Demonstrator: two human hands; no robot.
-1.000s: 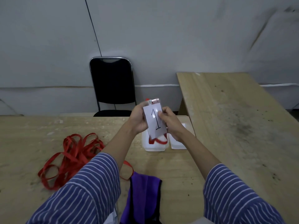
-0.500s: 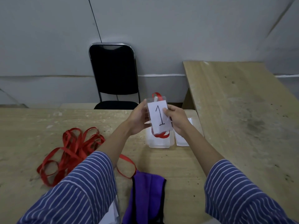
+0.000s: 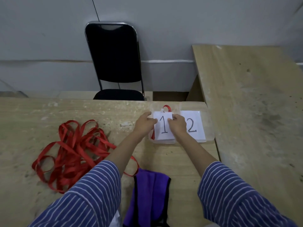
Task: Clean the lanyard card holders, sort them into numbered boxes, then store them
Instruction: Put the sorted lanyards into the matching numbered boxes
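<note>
A card holder marked 1 (image 3: 164, 128) with a red lanyard loop (image 3: 167, 108) at its top lies in the left clear box (image 3: 151, 140). My left hand (image 3: 145, 124) pinches the card holder's left edge and my right hand (image 3: 177, 126) pinches its right edge. Next to it on the right stands a second clear box (image 3: 210, 136) with a sheet marked 2 (image 3: 194, 126) in it. A tangle of red lanyards (image 3: 72, 153) lies on the table's left half. A purple cloth (image 3: 150, 199) lies at the near edge between my arms.
The wooden table (image 3: 32, 120) carries everything. A second wooden table (image 3: 254, 112) adjoins on the right. A black chair (image 3: 114, 59) stands behind the far edge against a grey wall.
Both hands have lowered the card holder marked 1 from in front of me down into the left box. The sheet marked 2 has come into sight.
</note>
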